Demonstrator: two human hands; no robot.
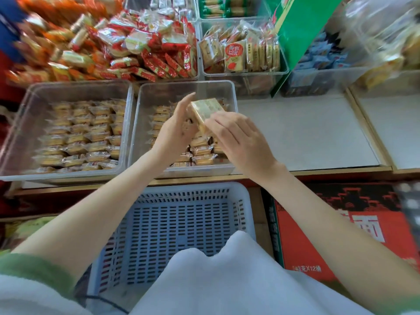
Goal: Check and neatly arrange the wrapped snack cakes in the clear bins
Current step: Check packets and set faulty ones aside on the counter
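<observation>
Clear film is slick, and that is the main risk: the wrapped cake (205, 109) is held up in the air above the clear bin (142, 114), and only its near end is really gripped. The right hand (236, 142) curls its fingers over that end, while the left hand (175, 130) seems only to lean flat, straightish fingers against the cake's left side without closing round it. If either hand shifts while the cake is being turned for inspection, the wrapper could slide out.

A drop straight down would land it on the packed cakes (202, 159) inside the bin and knock them askew. A drop toward the person could carry it over the bin's near wall into the blue basket (245, 201) just below. Squeezing harder to prevent that could dent a soft cake or burst the seal.

The cake sits tilted between the two hands, touching both, its far end pointing toward the bin's back wall and well clear of the layer beneath. To the left of the bin, just beside it, a second bin (20, 123) holds rows that look tidy already.
</observation>
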